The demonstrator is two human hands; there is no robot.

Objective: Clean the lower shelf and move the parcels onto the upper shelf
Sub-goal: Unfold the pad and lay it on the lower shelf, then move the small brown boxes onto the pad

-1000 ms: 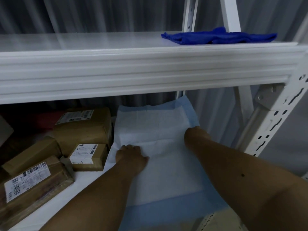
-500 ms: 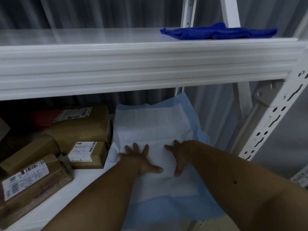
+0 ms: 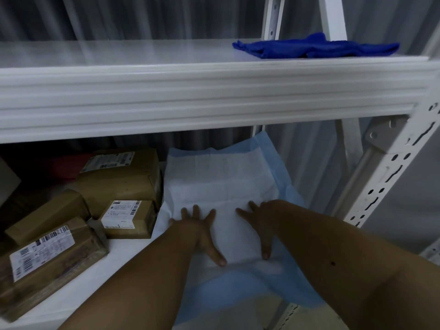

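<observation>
Both the left hand [image 3: 200, 231] and the right hand [image 3: 263, 225] press flat, fingers spread, on the white pad [image 3: 221, 184] covering the lower shelf [image 3: 119, 260]. The parcels [image 3: 119, 177] sit just left of it; a blue cloth [image 3: 314, 47] lies on the upper shelf [image 3: 119, 53].

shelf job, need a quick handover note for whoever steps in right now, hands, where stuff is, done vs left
Left hand: open, fingers spread, pressing flat on the white and blue pad.
Right hand: open, also flat on the pad.
The pad lies spread over the right part of the lower shelf.
Parcels: several brown boxes, all on the lower shelf to the left of the pad.
Upper shelf: holds only a blue cloth at its right end.
Done: pad laid out. Left: every parcel in view has yet to go up; whether the shelf was wiped cannot be told.
</observation>
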